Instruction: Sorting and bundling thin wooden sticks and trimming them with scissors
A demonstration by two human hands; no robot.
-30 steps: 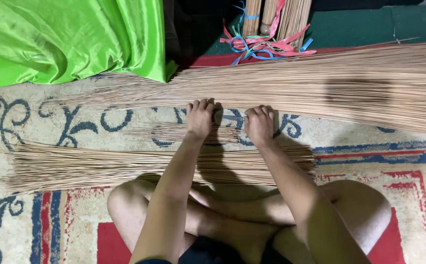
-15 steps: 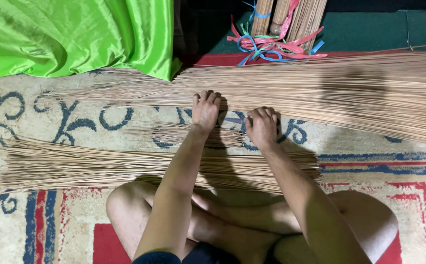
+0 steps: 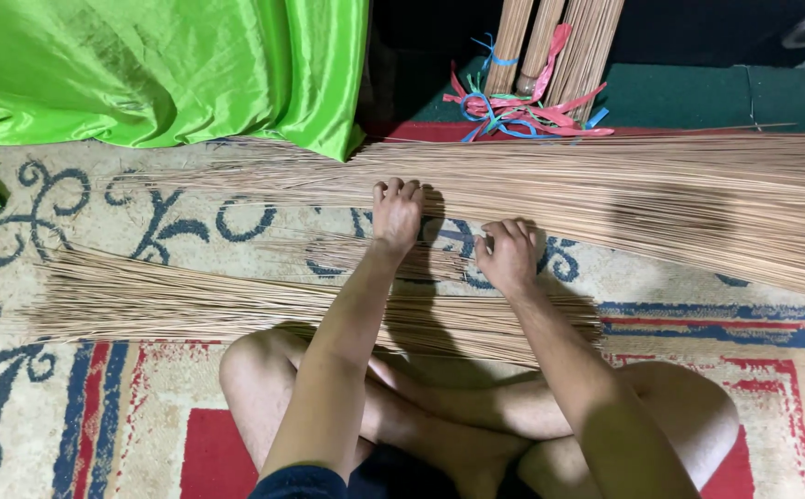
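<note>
A thin bunch of sticks [image 3: 365, 251] lies on the carpet [image 3: 97, 212] between two bigger heaps, straight ahead of the crossed legs [image 3: 476, 416]. The left hand [image 3: 396, 211] rests flat, fingers spread, on the near edge of the far pile [image 3: 661, 199], likely to draw sticks out. The right hand [image 3: 508, 254] is curled with fingertips on the carpet beside it; whether it pinches any stick I cannot tell. The near pile [image 3: 218, 303] sits against the shins. Bare carpet opens left; green cloth [image 3: 153, 69] and tied bundles [image 3: 550, 55] bound the far side.
</note>
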